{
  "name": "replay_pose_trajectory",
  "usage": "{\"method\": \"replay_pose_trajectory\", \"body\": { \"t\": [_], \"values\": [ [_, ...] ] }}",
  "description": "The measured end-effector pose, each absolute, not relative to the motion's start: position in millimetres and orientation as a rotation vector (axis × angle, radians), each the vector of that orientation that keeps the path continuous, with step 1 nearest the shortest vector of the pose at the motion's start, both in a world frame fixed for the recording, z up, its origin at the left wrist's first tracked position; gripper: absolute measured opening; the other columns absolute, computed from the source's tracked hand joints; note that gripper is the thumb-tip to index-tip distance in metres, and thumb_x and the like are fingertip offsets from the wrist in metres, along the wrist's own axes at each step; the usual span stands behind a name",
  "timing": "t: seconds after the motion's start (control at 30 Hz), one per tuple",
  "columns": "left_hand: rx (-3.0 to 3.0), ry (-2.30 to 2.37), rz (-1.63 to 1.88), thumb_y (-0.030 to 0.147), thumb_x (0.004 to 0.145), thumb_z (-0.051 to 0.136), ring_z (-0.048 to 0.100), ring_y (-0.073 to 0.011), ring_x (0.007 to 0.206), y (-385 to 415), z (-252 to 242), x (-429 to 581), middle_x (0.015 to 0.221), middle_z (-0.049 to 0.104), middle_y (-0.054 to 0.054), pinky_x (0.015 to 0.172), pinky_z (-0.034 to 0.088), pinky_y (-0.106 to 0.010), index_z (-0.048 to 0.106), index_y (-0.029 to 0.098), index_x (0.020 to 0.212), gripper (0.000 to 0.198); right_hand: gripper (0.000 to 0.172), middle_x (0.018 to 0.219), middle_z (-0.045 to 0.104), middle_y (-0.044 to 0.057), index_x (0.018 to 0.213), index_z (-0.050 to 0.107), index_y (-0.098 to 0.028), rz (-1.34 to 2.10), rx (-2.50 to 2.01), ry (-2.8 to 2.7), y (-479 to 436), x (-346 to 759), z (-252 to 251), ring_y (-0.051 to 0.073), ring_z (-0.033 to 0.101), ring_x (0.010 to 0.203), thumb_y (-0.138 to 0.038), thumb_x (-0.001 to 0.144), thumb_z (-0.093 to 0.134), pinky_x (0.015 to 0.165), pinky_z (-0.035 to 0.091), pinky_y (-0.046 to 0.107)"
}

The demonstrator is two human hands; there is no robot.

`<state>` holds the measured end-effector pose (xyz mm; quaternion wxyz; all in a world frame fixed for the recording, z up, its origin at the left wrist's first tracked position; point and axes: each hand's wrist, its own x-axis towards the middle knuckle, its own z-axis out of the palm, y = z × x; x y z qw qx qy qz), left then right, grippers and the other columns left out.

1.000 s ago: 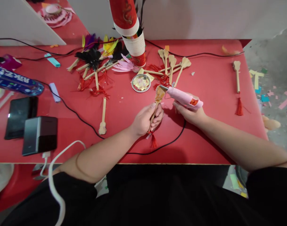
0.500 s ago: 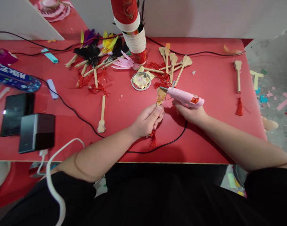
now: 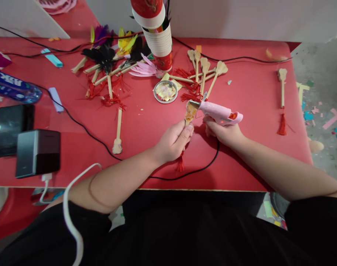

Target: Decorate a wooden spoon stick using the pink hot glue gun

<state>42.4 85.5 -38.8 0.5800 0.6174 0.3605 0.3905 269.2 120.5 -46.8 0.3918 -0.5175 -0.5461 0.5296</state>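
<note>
My left hand [image 3: 176,141] is closed around the handle of a small wooden stick [image 3: 190,112] whose wide head points away from me. The head looks coated with glossy, yellowish glue, and a red tassel [image 3: 180,163] hangs below my fist. My right hand [image 3: 225,131] grips a pink hot glue gun [image 3: 216,111] by its handle. Its metal nozzle lies against the stick's head, or just over it; I cannot tell whether they touch. A small red light shows on the gun. Just beyond sits a round dish [image 3: 165,91] with yellowish bits in it.
Several tasselled wooden sticks [image 3: 205,68] lie behind the gun, one stick [image 3: 282,88] at far right, another [image 3: 118,131] at left. Feathered sticks [image 3: 104,61], stacked paper cups [image 3: 158,42], a bottle [image 3: 14,87], a phone [image 3: 13,129] and a power bank [image 3: 38,153] stand around. Black cables [image 3: 85,129] cross the table.
The view has shifted slightly. The glue gun's nozzle has moved a little across the stick's head. Both hands keep their hold.
</note>
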Motion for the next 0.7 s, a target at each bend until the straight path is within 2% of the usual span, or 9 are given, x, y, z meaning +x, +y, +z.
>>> {"method": "replay_pose_trajectory", "body": {
  "t": [0.2, 0.33, 0.5, 0.7],
  "values": [
    [1.543, 0.821, 0.884, 0.05, 0.123, 0.046, 0.047, -0.0086, 0.052, 83.6, -34.3, 42.3, 0.065, 0.051, 0.007, 0.052, 0.039, -0.024, 0.052, 0.023, 0.093, 0.041, 0.048, 0.056, 0.052, -0.007, 0.086, 0.064, -0.026, 1.465, -1.281, -1.264, 124.2, 268.8, -51.0, 0.014, 0.052, 0.051, -0.065, 0.09, 0.092, 0.05, 0.051, 0.031],
    [1.507, 0.79, 0.848, 0.052, 0.123, 0.047, 0.046, -0.0081, 0.052, 79.6, -33.8, 43.6, 0.065, 0.051, 0.006, 0.051, 0.037, -0.024, 0.053, 0.023, 0.092, 0.042, 0.053, 0.051, 0.045, -0.01, 0.086, 0.064, -0.027, 1.5, -1.193, -1.225, 126.3, 270.2, -51.0, 0.012, 0.045, 0.045, -0.071, 0.087, 0.093, 0.048, 0.048, 0.032],
    [1.292, 0.767, 0.905, 0.059, 0.12, 0.054, 0.044, -0.0069, 0.048, 83.3, -44.6, 44.2, 0.063, 0.048, 0.008, 0.047, 0.037, -0.022, 0.054, 0.023, 0.094, 0.044, 0.055, 0.052, 0.049, -0.007, 0.076, 0.06, -0.028, 1.403, -1.215, -1.303, 123.2, 273.0, -51.9, 0.013, 0.048, 0.048, -0.07, 0.086, 0.095, 0.048, 0.048, 0.032],
    [1.154, 0.715, 0.962, 0.066, 0.116, 0.057, 0.039, -0.0061, 0.045, 88.6, -46.7, 44.8, 0.06, 0.045, 0.01, 0.045, 0.034, -0.021, 0.051, 0.024, 0.09, 0.05, 0.054, 0.057, 0.053, -0.005, 0.079, 0.065, -0.027, 1.332, -1.206, -1.319, 126.4, 279.9, -59.3, 0.015, 0.054, 0.05, -0.073, 0.087, 0.092, 0.05, 0.054, 0.033]
  ]
}}
